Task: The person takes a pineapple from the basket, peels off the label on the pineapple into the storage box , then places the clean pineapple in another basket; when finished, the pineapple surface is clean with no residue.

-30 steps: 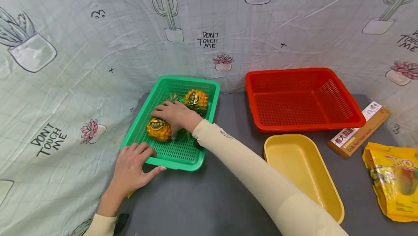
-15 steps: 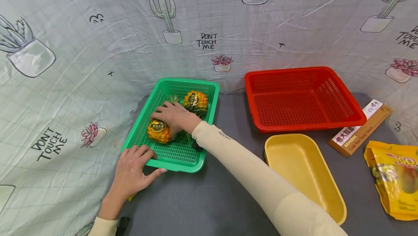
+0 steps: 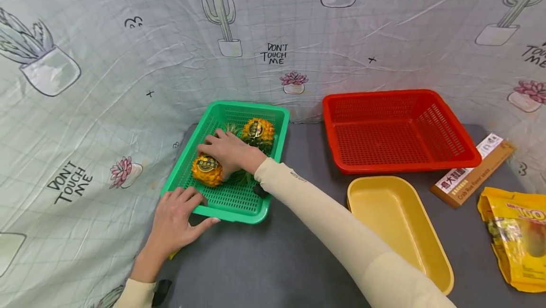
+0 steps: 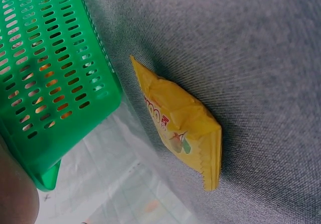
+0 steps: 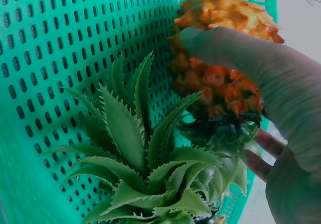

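Note:
A green slotted basket point(image 3: 239, 216) stands at the back left with two small orange pineapples in it, each bearing a black label. My right hand point(image 3: 230, 152) reaches in and grips the nearer pineapple point(image 3: 206, 171); in the right wrist view the thumb point(image 5: 215, 45) lies across its orange body. The other pineapple point(image 3: 258, 129) lies toward the far right corner, and its leafy crown point(image 5: 135, 143) fills the lower part of the right wrist view. My left hand point(image 3: 174, 218) holds the basket's near left corner, fingers over the rim and thumb outside along the front edge.
A small yellow packet point(image 4: 180, 126) lies on the grey tabletop by my left wrist. To the right are a red basket point(image 3: 405, 166), a yellow tray point(image 3: 392, 213), a long brown box point(image 3: 473, 175) partly under the red basket, and a yellow mango bag point(image 3: 518, 241). A printed cloth hangs behind.
Both hands keep their places on the pineapple and the basket corner. The whole head view shifts only slightly.

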Action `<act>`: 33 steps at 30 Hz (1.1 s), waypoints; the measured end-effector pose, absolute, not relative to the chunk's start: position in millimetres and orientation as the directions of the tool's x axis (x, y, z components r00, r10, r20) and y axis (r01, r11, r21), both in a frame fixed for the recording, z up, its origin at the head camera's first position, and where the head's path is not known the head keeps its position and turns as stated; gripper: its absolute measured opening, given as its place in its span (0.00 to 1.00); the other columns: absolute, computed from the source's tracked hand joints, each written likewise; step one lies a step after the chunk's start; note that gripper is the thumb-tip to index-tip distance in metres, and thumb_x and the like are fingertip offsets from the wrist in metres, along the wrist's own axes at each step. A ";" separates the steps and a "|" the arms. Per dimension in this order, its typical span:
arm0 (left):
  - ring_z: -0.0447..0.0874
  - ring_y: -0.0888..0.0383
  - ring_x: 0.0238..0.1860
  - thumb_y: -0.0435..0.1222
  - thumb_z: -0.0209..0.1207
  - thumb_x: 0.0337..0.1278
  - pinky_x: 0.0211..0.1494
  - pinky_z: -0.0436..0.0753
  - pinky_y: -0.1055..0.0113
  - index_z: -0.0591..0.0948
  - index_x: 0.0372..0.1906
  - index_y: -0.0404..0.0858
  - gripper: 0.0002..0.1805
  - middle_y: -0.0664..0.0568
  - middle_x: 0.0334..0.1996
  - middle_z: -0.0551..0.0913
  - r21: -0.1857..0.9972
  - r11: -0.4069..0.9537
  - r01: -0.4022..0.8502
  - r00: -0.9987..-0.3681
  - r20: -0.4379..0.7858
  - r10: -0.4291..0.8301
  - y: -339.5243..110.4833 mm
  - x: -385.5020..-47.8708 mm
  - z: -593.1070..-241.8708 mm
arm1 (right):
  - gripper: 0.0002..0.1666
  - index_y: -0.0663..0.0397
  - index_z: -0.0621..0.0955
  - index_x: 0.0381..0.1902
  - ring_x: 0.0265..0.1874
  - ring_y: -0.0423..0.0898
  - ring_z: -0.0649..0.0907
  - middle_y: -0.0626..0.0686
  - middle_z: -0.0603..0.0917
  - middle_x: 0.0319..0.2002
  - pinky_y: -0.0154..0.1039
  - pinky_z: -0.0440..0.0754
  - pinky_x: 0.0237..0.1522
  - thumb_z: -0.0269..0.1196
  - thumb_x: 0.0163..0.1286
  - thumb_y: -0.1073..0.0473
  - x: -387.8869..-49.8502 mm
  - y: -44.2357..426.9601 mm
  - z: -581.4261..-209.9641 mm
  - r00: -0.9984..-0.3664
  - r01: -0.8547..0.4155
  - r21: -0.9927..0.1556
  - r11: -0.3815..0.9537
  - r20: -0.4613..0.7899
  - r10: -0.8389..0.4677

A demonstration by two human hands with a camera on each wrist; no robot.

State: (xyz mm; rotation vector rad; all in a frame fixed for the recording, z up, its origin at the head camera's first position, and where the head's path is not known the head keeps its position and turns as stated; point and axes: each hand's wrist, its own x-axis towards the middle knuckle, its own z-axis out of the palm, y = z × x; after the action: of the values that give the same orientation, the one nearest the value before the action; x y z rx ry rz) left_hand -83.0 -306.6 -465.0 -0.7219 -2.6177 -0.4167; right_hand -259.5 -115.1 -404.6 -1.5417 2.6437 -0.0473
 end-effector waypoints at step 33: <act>0.71 0.54 0.35 0.66 0.70 0.54 0.43 0.70 0.51 0.82 0.37 0.52 0.24 0.61 0.37 0.77 0.181 0.809 0.559 -0.781 0.442 0.441 -311.5 -87.8 -467.3 | 0.51 0.33 0.72 0.69 0.63 0.54 0.67 0.49 0.71 0.66 0.48 0.66 0.65 0.80 0.50 0.29 -227.3 -66.8 -329.9 -0.472 -0.881 -0.028 0.471 0.085 -0.877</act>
State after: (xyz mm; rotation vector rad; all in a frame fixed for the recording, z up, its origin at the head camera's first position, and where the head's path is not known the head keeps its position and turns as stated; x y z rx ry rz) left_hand -87.8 -311.5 -467.3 -0.7527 -2.6124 -0.4286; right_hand -227.3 -66.8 -329.9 -1.6424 2.7444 -0.1093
